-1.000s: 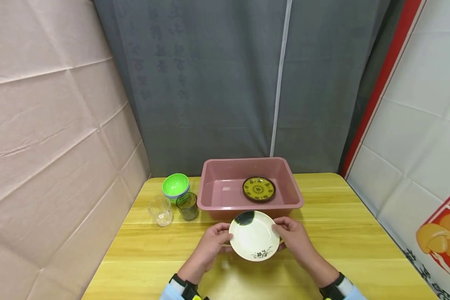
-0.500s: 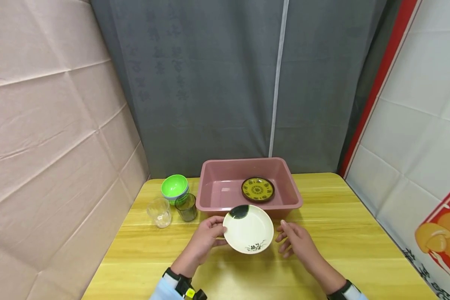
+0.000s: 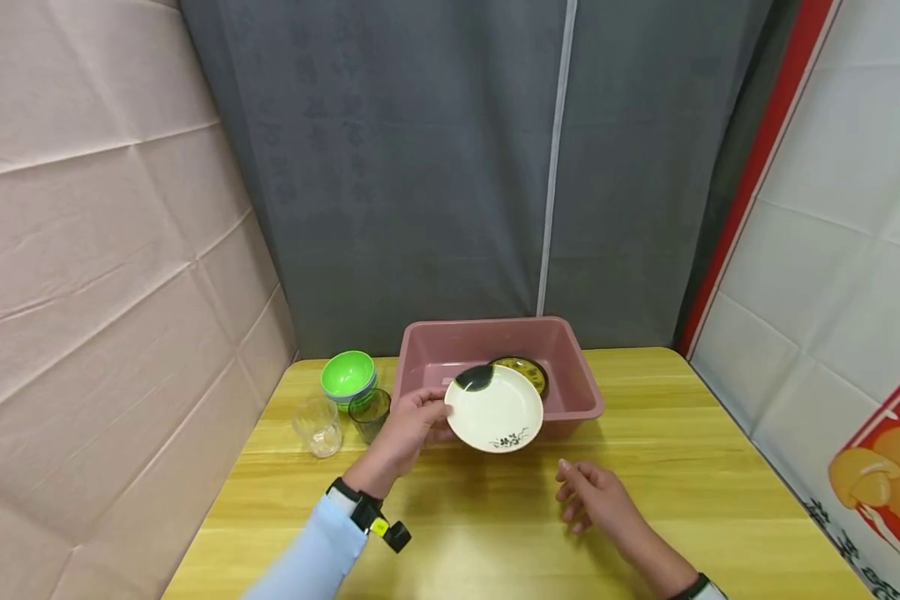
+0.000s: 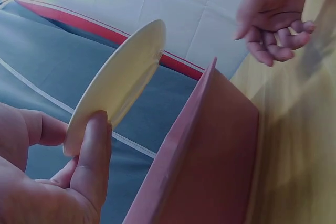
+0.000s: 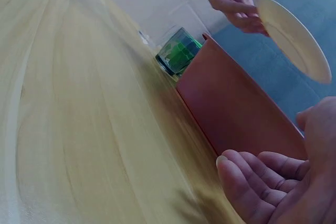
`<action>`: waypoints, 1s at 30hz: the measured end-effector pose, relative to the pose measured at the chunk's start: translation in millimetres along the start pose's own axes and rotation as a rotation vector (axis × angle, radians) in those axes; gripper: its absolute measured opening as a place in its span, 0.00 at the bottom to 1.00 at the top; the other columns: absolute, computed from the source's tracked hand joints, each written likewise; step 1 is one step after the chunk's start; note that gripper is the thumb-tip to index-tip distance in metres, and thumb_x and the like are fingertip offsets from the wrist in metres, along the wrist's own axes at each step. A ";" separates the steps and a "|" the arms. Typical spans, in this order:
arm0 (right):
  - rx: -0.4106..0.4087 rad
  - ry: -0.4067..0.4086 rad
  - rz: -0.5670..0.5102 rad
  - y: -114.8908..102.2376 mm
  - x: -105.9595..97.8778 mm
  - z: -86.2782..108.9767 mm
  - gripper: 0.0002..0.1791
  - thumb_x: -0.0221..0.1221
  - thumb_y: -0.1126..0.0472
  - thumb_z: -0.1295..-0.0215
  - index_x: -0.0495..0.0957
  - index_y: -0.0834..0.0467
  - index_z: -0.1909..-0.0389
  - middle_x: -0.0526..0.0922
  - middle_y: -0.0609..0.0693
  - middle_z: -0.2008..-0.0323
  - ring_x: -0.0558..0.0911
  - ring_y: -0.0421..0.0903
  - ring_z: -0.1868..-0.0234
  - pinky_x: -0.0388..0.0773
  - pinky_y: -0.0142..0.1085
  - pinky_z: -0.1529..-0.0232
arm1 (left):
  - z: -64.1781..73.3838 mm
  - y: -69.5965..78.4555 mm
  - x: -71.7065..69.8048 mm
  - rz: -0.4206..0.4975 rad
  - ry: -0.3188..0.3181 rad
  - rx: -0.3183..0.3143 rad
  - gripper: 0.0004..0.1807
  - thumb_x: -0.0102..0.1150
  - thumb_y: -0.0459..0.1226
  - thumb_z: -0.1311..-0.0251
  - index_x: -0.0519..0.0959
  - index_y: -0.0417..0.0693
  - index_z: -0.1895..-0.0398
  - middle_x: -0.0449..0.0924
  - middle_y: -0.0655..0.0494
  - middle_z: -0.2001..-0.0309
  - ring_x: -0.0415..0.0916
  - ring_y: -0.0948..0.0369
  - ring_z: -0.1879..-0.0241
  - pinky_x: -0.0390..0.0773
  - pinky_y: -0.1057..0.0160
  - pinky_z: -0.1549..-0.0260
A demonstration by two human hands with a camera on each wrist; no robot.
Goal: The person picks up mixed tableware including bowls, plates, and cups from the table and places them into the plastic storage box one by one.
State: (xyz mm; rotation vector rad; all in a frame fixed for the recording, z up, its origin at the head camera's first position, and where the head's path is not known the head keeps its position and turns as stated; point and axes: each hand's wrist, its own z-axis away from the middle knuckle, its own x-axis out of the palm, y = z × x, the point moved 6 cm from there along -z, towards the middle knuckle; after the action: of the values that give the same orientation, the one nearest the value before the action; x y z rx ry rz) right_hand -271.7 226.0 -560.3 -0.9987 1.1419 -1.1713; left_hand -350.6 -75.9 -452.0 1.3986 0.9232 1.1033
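My left hand (image 3: 412,425) pinches the left rim of a white plate (image 3: 495,417) with a dark green patch and a small flower print. In the head view the plate overlaps the near rim of a pink basin (image 3: 592,404); the left wrist view shows it tilted, above the basin's edge. A yellow patterned plate with a dark rim (image 3: 534,372) lies inside the basin, partly hidden by the white plate. My right hand (image 3: 596,500) hovers over the table in front of the basin, fingers loosely curled and holding nothing.
Left of the basin stand stacked bowls, the top one green (image 3: 348,372), a dark tinted glass (image 3: 367,412) and a clear glass (image 3: 319,429). The wooden table (image 3: 720,467) ends at a grey curtain (image 3: 420,167) behind.
My right hand has let go of the white plate and drawn back slightly. My left hand has carried the plate away from me, up over the basin's near rim.
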 end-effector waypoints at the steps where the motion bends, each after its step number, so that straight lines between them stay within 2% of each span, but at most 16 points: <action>1: -0.001 -0.003 0.002 0.7 0.6 0.3 0.27 0.58 0.45 0.14 0.80 0.68 0.47 0.86 0.56 0.63 0.86 0.52 0.72 0.87 0.45 0.75 | -6.2 3.0 0.8 0.004 0.001 -0.001 0.20 0.59 0.29 0.26 0.78 0.25 0.35 0.87 0.47 0.52 0.87 0.61 0.61 0.90 0.62 0.59; 5: -0.014 -0.024 0.020 1.8 2.3 1.6 0.26 0.60 0.45 0.15 0.80 0.69 0.48 0.85 0.57 0.63 0.86 0.53 0.72 0.88 0.45 0.75 | -32.0 11.0 2.3 0.020 0.019 -0.021 0.20 0.58 0.28 0.28 0.79 0.26 0.36 0.87 0.44 0.52 0.88 0.60 0.61 0.90 0.62 0.59; 10: -0.015 -0.056 0.043 2.5 5.0 3.1 0.27 0.60 0.44 0.15 0.81 0.69 0.49 0.85 0.57 0.62 0.86 0.52 0.71 0.88 0.45 0.75 | -59.8 12.4 2.1 0.007 0.036 -0.069 0.20 0.58 0.30 0.27 0.79 0.28 0.35 0.85 0.43 0.49 0.89 0.58 0.58 0.90 0.59 0.52; 20: -0.024 -0.094 0.067 1.8 7.7 5.8 0.27 0.60 0.45 0.16 0.81 0.70 0.50 0.85 0.57 0.61 0.86 0.51 0.71 0.88 0.44 0.75 | -103.2 8.2 9.9 0.018 0.008 -0.116 0.17 0.56 0.30 0.26 0.81 0.29 0.39 0.82 0.44 0.43 0.86 0.56 0.48 0.85 0.53 0.39; 30: -0.014 -0.123 0.065 2.7 8.9 6.5 0.29 0.60 0.43 0.15 0.80 0.70 0.49 0.85 0.57 0.61 0.86 0.51 0.70 0.88 0.44 0.74 | -138.7 -0.6 13.5 -0.009 0.072 -0.154 0.19 0.58 0.29 0.28 0.82 0.28 0.37 0.85 0.43 0.46 0.88 0.58 0.54 0.89 0.59 0.47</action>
State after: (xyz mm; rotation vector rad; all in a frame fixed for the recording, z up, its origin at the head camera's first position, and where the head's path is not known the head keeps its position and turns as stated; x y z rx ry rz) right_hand -264.7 217.6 -563.1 -1.0226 1.0781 -1.0369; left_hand -480.5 -25.2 -452.0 1.2347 0.8755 1.1987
